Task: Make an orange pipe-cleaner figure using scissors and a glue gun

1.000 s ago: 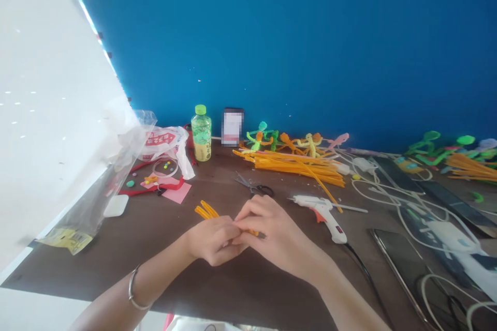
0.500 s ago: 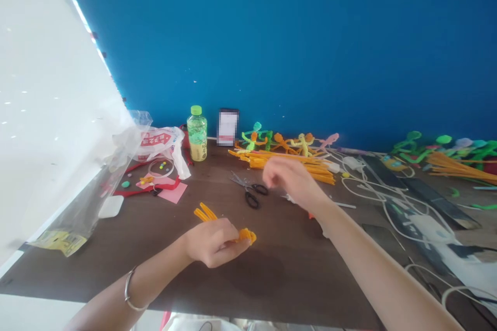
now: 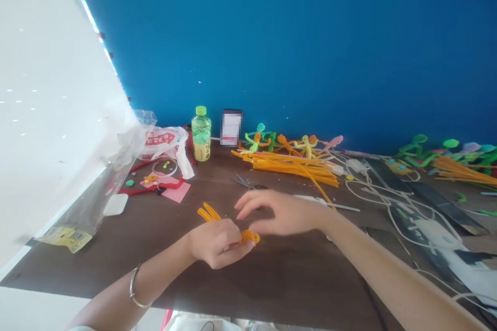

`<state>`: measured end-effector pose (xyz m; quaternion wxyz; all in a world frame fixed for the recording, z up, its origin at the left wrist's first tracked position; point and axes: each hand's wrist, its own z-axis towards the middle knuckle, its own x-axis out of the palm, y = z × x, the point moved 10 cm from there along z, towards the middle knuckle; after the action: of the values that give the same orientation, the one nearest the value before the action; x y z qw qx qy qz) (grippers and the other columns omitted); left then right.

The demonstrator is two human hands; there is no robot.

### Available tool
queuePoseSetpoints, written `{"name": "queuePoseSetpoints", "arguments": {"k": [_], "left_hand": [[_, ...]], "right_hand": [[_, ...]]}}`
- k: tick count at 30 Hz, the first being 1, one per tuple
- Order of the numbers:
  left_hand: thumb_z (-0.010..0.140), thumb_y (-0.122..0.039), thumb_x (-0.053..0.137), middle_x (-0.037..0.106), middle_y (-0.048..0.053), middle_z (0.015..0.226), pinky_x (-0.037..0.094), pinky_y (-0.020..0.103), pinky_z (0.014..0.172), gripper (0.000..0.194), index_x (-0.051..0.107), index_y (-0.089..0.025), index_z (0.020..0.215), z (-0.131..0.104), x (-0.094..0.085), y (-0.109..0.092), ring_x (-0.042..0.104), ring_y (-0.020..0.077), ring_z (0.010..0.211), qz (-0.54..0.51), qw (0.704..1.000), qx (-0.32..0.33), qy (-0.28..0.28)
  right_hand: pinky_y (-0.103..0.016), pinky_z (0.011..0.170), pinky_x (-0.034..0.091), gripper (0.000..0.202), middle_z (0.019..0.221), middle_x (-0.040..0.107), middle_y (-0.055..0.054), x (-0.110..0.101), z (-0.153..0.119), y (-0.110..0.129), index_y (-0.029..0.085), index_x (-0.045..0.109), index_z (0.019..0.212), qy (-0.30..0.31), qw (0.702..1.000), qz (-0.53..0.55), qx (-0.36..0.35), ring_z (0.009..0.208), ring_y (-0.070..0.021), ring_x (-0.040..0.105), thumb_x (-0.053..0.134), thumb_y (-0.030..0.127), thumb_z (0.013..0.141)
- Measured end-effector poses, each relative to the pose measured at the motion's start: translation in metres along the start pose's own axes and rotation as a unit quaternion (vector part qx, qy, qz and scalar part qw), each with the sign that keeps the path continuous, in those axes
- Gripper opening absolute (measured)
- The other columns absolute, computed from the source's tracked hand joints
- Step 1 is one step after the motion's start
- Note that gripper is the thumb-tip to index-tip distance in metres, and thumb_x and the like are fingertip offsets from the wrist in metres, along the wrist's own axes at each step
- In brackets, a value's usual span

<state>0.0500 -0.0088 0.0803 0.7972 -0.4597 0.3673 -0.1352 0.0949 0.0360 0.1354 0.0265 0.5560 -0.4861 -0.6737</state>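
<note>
My left hand [image 3: 215, 242] is closed around several orange pipe cleaners [image 3: 209, 212]. Their straight ends stick out at the upper left, and a coiled orange end [image 3: 250, 238] shows beyond my thumb. Just right of that coil, my right hand [image 3: 285, 213] hovers with thumb and fingers apart and nothing visible between them. Its thumb tip comes close to the coil; contact is hard to make out. Behind my right hand lie black-handled scissors [image 3: 246, 182], their handles partly covered. Farther back is a pile of orange pipe cleaners [image 3: 287, 163], with one stem [image 3: 316, 186] slanting out toward my right forearm.
Fuzzy bendy figures [image 3: 306, 146] stand along the blue wall. A green-capped bottle [image 3: 201, 137] and a phone [image 3: 231, 128] are at the back. Plastic bags [image 3: 163, 139] and pink paper [image 3: 176, 190] lie left. White cables [image 3: 382, 191] and a power strip [image 3: 435, 232] crowd the right.
My right hand has come back from beside the pile toward my left hand, and its fingers have spread. One stem now slants out of the pile. My left hand keeps its hold.
</note>
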Motion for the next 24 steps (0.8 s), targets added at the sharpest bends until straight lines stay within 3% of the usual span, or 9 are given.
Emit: {"name": "queuePoseSetpoints", "arguments": {"k": [2,4,9,13,16,19,22,24], "left_hand": [[0.076,-0.021,0.054,0.03,-0.003,0.048,0.016,0.025,0.051,0.027,0.044,-0.018,0.052,-0.002,-0.002,0.003,0.02,0.0083,0.045,-0.001,1.0,-0.007,-0.02],[0.077,-0.022,0.053,0.032,-0.002,0.049,0.017,0.024,0.05,0.024,0.047,-0.017,0.054,-0.003,-0.002,0.003,0.023,0.0084,0.046,0.014,1.0,0.003,-0.022],[0.081,-0.021,0.047,0.039,0.0,0.051,0.018,0.024,0.048,0.018,0.054,-0.017,0.064,-0.004,0.002,-0.005,0.029,0.0093,0.047,0.094,0.994,0.053,-0.005],[0.081,-0.021,0.048,0.039,-0.001,0.05,0.019,0.025,0.048,0.017,0.054,-0.018,0.065,-0.005,0.002,-0.008,0.028,0.0095,0.045,0.132,0.988,0.083,-0.017],[0.081,-0.018,0.047,0.037,-0.002,0.047,0.02,0.027,0.048,0.024,0.047,-0.018,0.058,-0.005,0.006,-0.01,0.025,0.009,0.042,0.142,0.985,0.096,-0.003],[0.081,-0.018,0.049,0.036,-0.002,0.046,0.021,0.028,0.048,0.028,0.042,-0.019,0.054,-0.005,0.005,-0.01,0.024,0.0083,0.041,0.124,0.986,0.107,-0.013],[0.081,-0.019,0.049,0.034,-0.003,0.045,0.02,0.028,0.048,0.03,0.039,-0.019,0.053,-0.004,0.004,-0.01,0.024,0.008,0.041,0.098,0.989,0.113,-0.016],[0.082,-0.02,0.049,0.032,-0.003,0.045,0.02,0.029,0.048,0.032,0.038,-0.019,0.052,-0.003,0.004,-0.009,0.022,0.0079,0.04,0.074,0.991,0.107,-0.017]], "right_hand": [[-0.025,0.073,0.047,0.022,0.1,0.062,0.0,0.019,-0.001,0.014,0.028,0.067,0.086,0.02,0.999,0.037,-0.004,0.087,-0.0167,0.06,0.068,0.027,0.065],[-0.025,0.071,0.046,0.021,0.097,0.062,0.0,0.026,0.0,0.011,0.026,0.066,0.083,0.021,0.998,0.047,0.023,0.085,-0.0168,0.059,0.07,0.024,0.062],[-0.026,0.072,0.044,0.005,0.103,0.06,-0.002,0.024,0.0,-0.007,0.021,0.065,0.064,0.022,0.995,0.062,0.071,0.085,-0.0172,0.058,0.066,0.026,0.066],[-0.028,0.07,0.045,0.014,0.093,0.066,-0.003,0.014,-0.001,-0.024,0.021,0.066,0.072,-0.006,0.99,0.086,0.11,0.081,-0.0175,0.06,0.059,0.033,0.073],[-0.028,0.068,0.046,0.019,0.079,0.067,-0.004,-0.005,-0.001,-0.048,0.018,0.065,0.077,-0.078,0.98,0.09,0.157,0.073,-0.0172,0.061,0.055,0.035,0.076],[-0.027,0.068,0.046,0.015,0.075,0.067,-0.004,-0.034,-0.005,-0.077,0.016,0.062,0.071,-0.189,0.959,0.096,0.187,0.071,-0.0159,0.062,0.052,0.026,0.077],[-0.027,0.062,0.046,0.016,0.074,0.067,-0.007,-0.074,-0.023,-0.113,0.015,0.063,0.07,-0.312,0.913,0.069,0.254,0.067,-0.0165,0.061,0.052,0.024,0.077],[-0.028,0.057,0.045,0.018,0.069,0.065,-0.008,-0.109,-0.047,-0.138,0.014,0.063,0.071,-0.411,0.858,0.036,0.305,0.062,-0.0171,0.06,0.051,0.025,0.078]]}}
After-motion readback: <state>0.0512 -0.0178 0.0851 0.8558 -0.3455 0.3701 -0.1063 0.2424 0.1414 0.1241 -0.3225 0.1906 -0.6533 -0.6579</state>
